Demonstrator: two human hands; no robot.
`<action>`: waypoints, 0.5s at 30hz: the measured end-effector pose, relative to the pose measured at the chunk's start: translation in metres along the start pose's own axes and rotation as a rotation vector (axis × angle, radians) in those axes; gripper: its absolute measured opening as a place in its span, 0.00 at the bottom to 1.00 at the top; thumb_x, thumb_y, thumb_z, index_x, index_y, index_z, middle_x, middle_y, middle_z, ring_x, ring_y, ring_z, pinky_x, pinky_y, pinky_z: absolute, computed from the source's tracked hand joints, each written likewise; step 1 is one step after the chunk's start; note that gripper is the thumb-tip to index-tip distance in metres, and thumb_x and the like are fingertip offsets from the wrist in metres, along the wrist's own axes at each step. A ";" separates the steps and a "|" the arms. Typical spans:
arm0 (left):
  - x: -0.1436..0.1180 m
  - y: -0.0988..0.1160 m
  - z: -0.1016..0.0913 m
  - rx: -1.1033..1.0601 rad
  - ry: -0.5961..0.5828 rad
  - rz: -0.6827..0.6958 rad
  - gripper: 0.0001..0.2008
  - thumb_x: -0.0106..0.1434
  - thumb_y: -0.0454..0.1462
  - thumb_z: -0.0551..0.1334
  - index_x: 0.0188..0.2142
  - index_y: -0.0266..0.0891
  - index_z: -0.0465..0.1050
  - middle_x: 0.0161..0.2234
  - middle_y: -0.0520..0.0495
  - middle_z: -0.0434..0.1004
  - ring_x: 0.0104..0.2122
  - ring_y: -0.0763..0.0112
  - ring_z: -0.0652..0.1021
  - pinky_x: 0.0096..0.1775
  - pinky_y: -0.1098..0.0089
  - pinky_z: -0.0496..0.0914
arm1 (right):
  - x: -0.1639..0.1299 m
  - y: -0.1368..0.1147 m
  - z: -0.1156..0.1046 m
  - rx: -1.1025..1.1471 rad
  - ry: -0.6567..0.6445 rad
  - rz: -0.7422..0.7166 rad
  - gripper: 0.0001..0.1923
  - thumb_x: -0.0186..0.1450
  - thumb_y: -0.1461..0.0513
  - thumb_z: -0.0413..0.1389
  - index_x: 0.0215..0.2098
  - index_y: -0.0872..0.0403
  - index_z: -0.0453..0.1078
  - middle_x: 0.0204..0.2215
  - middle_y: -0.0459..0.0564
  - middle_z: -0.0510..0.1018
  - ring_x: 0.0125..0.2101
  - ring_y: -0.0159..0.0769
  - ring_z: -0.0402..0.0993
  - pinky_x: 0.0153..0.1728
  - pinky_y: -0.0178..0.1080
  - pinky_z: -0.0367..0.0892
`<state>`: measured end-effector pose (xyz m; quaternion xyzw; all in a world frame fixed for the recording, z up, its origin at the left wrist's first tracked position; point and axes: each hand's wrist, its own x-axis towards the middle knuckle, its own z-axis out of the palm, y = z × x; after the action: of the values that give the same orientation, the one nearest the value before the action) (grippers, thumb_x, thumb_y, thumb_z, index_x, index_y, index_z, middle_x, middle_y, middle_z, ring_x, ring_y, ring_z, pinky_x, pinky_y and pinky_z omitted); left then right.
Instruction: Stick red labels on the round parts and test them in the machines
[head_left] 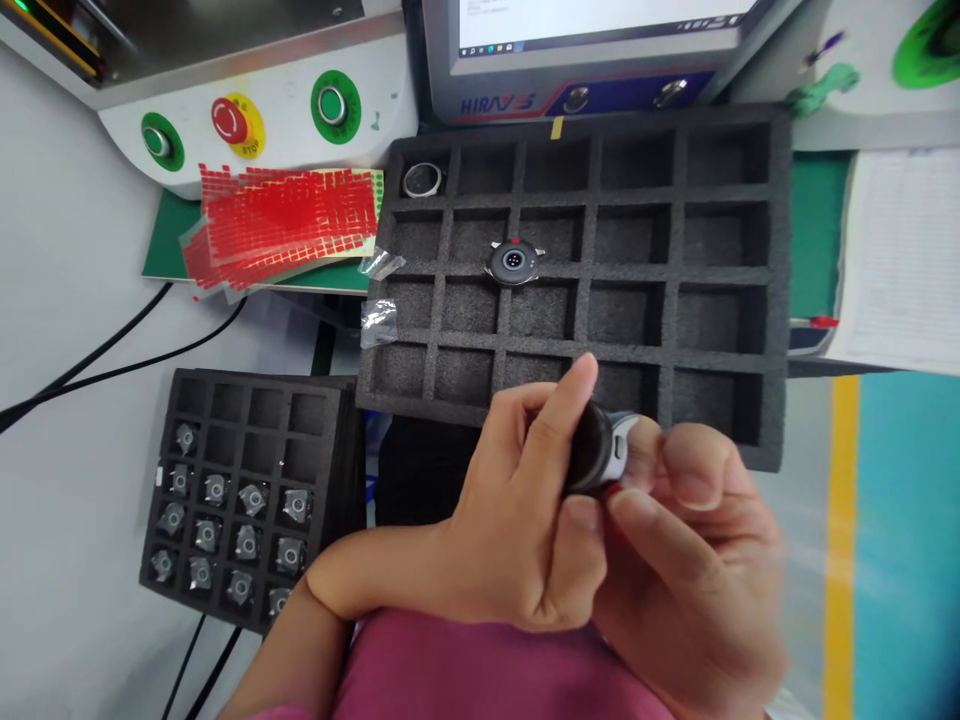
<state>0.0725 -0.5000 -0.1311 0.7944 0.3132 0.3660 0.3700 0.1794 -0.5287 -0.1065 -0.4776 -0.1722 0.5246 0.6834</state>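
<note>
The fingers of the left hand curl around a small round watch body, pinching it at lower centre of the frame; the right hand pinches its other side from the right. Just above them lies a large black foam tray on the tabletop, with one round part on a divider and another round part in its upper-left cell. A smaller foam tray holding metal pieces sits at lower left. Red sticker sheets lie at upper left.
</note>
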 end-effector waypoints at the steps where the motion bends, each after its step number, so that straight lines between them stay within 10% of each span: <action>1: 0.000 0.000 0.000 0.000 0.001 0.000 0.31 0.74 0.40 0.48 0.72 0.29 0.46 0.54 0.27 0.67 0.48 0.49 0.75 0.40 0.55 0.79 | 0.000 0.000 0.000 -0.003 -0.006 0.001 0.23 0.54 0.67 0.68 0.21 0.55 0.55 0.18 0.38 0.67 0.20 0.23 0.63 0.23 0.22 0.64; 15: 0.002 0.003 -0.002 0.077 -0.001 0.009 0.29 0.75 0.40 0.44 0.70 0.27 0.47 0.54 0.27 0.66 0.48 0.52 0.74 0.43 0.52 0.78 | 0.002 -0.003 0.003 -0.002 0.040 0.021 0.17 0.49 0.72 0.62 0.21 0.55 0.56 0.18 0.37 0.68 0.20 0.21 0.65 0.25 0.20 0.65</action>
<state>0.0728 -0.4990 -0.1272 0.8096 0.3234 0.3550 0.3374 0.1792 -0.5248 -0.1034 -0.4905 -0.1539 0.5220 0.6806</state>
